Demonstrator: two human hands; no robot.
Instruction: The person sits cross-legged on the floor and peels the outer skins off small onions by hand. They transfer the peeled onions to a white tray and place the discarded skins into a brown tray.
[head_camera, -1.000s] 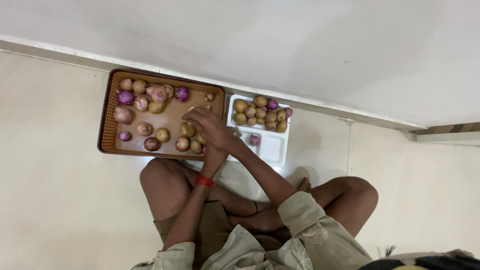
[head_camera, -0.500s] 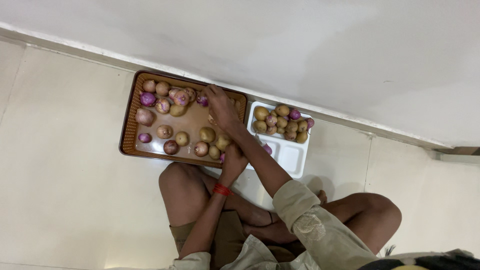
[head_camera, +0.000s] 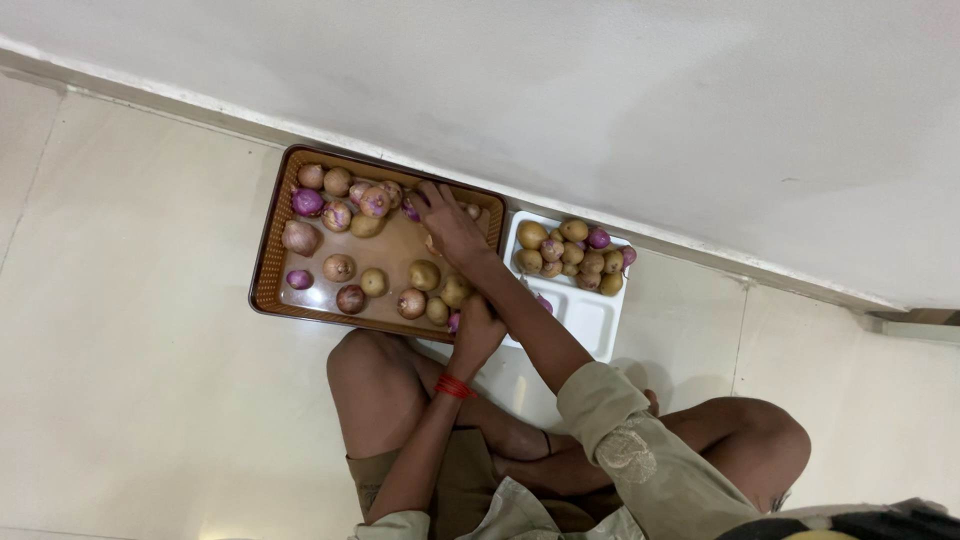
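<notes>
Pale tiled floor (head_camera: 130, 330) ran up to a white wall, and the person sat cross-legged with a brown tray (head_camera: 270, 262) and a white compartment plate (head_camera: 590, 325) side by side against the skirting. The right hand (head_camera: 450, 225) reached across to the tray's upper right corner, fingers curled down toward a purple onion (head_camera: 410, 208) at their tips; whether it was gripped yet could not be told. That onion lay up and left of the hand, roundish, with no long axis or pointing end to read. The left hand (head_camera: 478, 330) sat lower at the tray's near edge, closed loosely, possibly around a small purple onion, well apart from the corner. So the right hand was clearly nearer. Potatoes (head_camera: 424, 274) lay between the hands.
</notes>
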